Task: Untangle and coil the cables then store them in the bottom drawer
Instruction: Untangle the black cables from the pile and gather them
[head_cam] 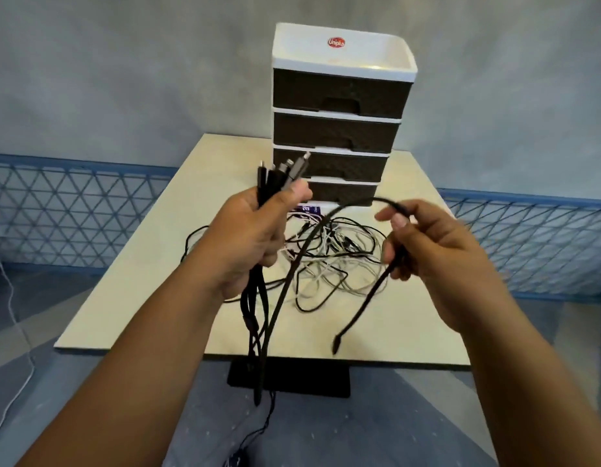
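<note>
My left hand (248,237) grips a bundle of black cables (258,318); their plug ends stick up above my fist and the strands hang down past the table's front edge. My right hand (430,244) pinches one black cable (329,224) that arches over from the bundle, its free plug end dangling below my hand. A tangle of black and white cables (329,267) lies on the table between my hands. Behind it stands a white drawer unit (339,52) with several dark drawers; the bottom drawer (342,192) is closed.
The cream square table (130,298) rests on a black pedestal base (289,379). A purple-labelled item (307,209) lies by the drawer unit's foot. Blue mesh fencing (73,210) runs along both sides before a grey wall. A white cord (16,318) trails on the floor at left.
</note>
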`<state>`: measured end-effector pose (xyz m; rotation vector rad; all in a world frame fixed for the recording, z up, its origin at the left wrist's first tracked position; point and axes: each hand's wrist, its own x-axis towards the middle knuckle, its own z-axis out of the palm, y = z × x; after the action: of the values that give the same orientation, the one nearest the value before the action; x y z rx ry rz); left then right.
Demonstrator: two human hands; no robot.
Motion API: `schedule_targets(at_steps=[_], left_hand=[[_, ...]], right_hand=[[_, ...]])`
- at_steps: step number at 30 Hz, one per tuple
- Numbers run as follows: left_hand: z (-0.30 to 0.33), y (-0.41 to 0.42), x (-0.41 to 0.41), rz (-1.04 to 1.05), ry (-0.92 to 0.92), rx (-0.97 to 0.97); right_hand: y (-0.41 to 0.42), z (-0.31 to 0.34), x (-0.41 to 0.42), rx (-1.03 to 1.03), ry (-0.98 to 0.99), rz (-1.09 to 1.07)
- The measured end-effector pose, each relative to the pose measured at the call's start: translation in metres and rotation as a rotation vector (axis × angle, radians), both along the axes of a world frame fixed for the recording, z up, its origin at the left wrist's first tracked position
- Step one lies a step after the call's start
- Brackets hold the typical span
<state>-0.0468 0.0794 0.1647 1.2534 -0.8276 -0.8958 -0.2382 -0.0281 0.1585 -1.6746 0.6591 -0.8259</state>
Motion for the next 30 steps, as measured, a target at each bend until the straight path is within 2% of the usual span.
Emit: schedule_targets(at_steps=[6, 8, 12, 16, 19, 21, 23, 25, 27, 30], left_hand=[[0.011, 0.017, -0.036, 0.080, -0.065, -0.039], [0.017, 0.020, -0.046, 0.079, -0.050, -0.054], [0.028, 0.023, -0.064, 0.039, -0.001, -0.086], [0.024, 0.021, -0.084, 0.052, -0.004, -0.090], [0.020, 0.019, -0.096, 0.062, 0.002, -0.065], [0.017, 0.019, -0.103, 0.057, 0.007, -0.051], [0.014, 0.019, -0.109, 0.044, 0.013, -0.045], [0.011, 0.018, -0.117, 0.013, 0.029, -0.044], [0.007, 0.017, -0.126, -0.038, 0.077, -0.050], [0.007, 0.016, -0.134, -0.107, 0.140, -0.086]], right_hand=[[0.024, -0.050, -0.049, 0.010, 0.313, 0.089], [0.025, -0.069, -0.057, 0.058, 0.401, 0.140], [0.026, -0.107, -0.071, 0.059, 0.705, 0.272], [0.042, -0.123, -0.083, -0.082, 1.040, 0.514], [0.047, -0.124, -0.083, -0.173, 1.125, 0.578], [0.047, -0.118, -0.078, -0.276, 1.092, 0.481], [0.047, -0.108, -0.071, -0.294, 0.867, 0.349], [0.053, -0.090, -0.065, -0.164, 0.502, 0.300], [0.062, -0.071, -0.056, 0.009, 0.204, 0.364], [0.081, -0.060, -0.045, 0.166, 0.010, 0.451]])
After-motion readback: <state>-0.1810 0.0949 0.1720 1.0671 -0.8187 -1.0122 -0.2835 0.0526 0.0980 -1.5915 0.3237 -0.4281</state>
